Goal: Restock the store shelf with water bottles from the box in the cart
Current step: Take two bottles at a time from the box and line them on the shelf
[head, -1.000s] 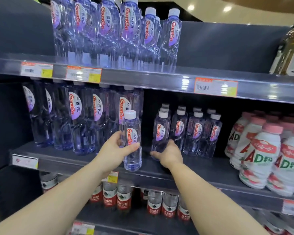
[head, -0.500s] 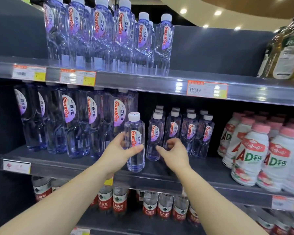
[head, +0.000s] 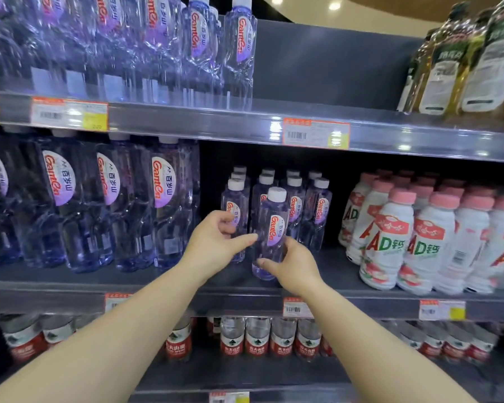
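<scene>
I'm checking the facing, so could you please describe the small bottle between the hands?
The bottle is small, clear purplish plastic with a white cap and an oval purple label lettered in red. It stands upright at the middle shelf's front, ahead of matching rows. The left hand's thumb touches its side; the right hand holds its base.

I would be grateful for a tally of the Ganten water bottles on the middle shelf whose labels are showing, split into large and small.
Large Ganten bottles: 4
Small Ganten bottles: 5, counting the one the right hand holds
Total: 9
</scene>
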Demonstrator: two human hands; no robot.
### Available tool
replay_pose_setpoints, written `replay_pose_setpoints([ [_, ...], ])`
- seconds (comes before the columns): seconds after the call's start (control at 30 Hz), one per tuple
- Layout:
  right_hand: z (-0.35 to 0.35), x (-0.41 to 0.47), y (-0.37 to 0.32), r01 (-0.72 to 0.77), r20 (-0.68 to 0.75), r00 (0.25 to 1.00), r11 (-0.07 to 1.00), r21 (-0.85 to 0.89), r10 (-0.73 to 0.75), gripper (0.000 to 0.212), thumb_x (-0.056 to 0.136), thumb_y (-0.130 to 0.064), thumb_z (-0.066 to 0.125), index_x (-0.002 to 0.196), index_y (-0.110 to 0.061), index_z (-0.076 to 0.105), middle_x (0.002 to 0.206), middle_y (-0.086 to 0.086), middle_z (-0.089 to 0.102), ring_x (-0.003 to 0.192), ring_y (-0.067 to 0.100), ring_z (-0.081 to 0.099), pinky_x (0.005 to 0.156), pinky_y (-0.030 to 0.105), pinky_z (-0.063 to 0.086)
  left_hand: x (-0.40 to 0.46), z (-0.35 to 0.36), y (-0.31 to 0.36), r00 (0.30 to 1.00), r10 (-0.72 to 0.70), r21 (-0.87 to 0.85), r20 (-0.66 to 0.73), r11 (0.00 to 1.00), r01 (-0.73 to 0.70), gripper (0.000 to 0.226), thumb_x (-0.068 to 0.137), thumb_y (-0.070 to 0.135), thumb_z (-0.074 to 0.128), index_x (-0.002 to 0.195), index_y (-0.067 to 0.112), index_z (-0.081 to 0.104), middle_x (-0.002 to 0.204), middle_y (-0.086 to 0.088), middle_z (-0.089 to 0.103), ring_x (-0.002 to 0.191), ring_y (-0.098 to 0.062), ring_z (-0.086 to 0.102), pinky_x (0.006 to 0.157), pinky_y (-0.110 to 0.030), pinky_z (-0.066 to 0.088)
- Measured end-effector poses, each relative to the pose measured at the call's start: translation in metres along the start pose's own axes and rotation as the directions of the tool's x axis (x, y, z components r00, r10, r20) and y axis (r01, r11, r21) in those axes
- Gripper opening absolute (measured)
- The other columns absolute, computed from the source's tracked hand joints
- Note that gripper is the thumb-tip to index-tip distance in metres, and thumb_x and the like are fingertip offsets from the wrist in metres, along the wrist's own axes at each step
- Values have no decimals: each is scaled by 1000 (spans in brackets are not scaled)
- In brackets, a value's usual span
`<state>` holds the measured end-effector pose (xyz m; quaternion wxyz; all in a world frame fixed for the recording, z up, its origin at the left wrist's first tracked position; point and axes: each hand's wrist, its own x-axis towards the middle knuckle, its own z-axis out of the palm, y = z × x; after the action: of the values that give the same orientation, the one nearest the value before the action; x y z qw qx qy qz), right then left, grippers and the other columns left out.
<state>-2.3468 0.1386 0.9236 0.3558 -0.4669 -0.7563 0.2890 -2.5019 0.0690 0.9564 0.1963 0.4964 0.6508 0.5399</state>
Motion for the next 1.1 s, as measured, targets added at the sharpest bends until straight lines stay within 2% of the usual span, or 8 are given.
replay_pose_setpoints([
  [0.13,7,15,7,-15,0,1000,998,-66,15,56,77,-37,78,125,-18,56,121,-2,67,110,19,62,93,30,49,0,-5,-22,995,-90,59,-46,994,93,52,76,36,81,118,16,57,104,1,65,95,-16,63,86,-31,50],
  [0.27,15,24,7,-18,-11,1000,996,-85,17,59,79,-35,77,129,-15,53,124,0,65,114,21,61,92,29,47,-1,-13,-33,991,-115,61,-71,991,119,47,79,32,79,117,15,58,101,2,65,95,-16,62,86,-30,49],
  [0.47,26,32,9,-69,-32,997,993,-94,66,76,80,-41,75,140,-9,41,131,6,61,118,26,58,92,33,49,-3,-21,-32,991,-119,60,-62,991,123,45,80,32,78,118,17,57,96,9,61,91,-11,60,81,-27,45],
  [0.83,27,33,5,-88,-10,996,986,-141,88,62,84,-45,68,134,-15,45,126,3,63,113,24,59,91,35,49,-7,-11,-33,987,-158,52,-3,986,158,44,81,32,77,117,21,56,105,4,65,94,-10,62,84,-26,47],
  [0.97,19,25,1,-77,38,996,988,-132,82,76,85,-41,69,146,-15,32,141,3,52,128,23,50,100,31,41,-10,-1,-27,987,-159,72,-14,984,160,49,80,34,78,121,18,56,107,1,65,101,-17,63,92,-33,50],
  [1.1,-1,4,2,-59,40,997,982,-180,67,82,90,-45,61,153,-18,17,152,2,38,137,24,40,106,35,37,-20,12,-14,990,-126,119,-57,984,132,49,81,35,76,122,16,55,105,3,62,102,-19,61,93,-36,51],
])
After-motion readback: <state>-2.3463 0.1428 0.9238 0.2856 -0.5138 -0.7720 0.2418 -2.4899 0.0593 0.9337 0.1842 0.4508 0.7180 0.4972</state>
